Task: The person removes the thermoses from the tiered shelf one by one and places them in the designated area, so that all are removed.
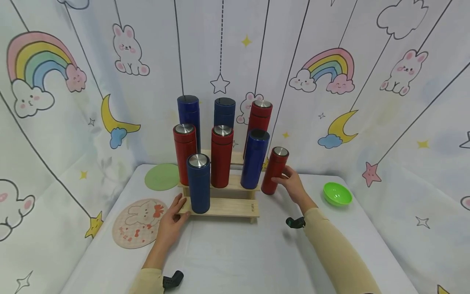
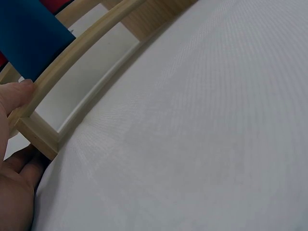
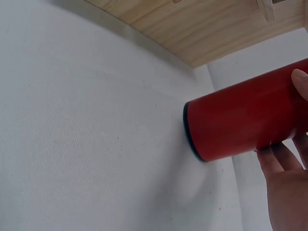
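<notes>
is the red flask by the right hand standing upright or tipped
Tipped slightly. The red flask leans left towards the wooden rack, its base on the white table, while the right hand grips its side.

Flasks on rack; bowl to right.

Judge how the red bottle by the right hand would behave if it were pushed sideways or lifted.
The red bottle is tall and narrow on a small base, so a high push would probably tip it, and its round body would roll. Its rigid, smooth-looking wall may slip in a loose grip; the right hand wraps fingers around it. It already leans slightly.
</notes>
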